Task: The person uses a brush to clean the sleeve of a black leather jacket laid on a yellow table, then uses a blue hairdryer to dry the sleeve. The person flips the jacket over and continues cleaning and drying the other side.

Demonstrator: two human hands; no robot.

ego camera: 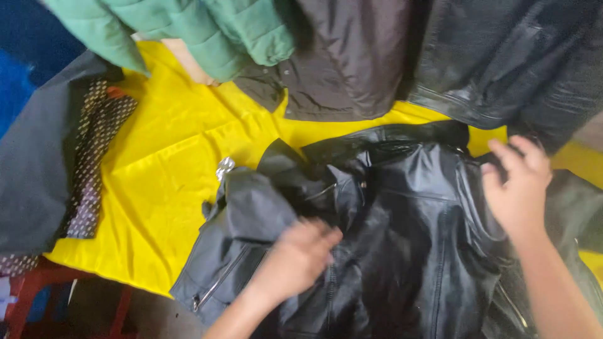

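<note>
Bare hands and forearms, no sleeves

The left hand (pixel 298 254) and right hand (pixel 518 188) are uncovered: no gloves, rings or watch show, and both forearms run bare to the picture's lower edge.

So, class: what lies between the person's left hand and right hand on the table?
In the head view, only the black leather jacket lies between the left hand and the right hand; both hands rest on it.
</note>
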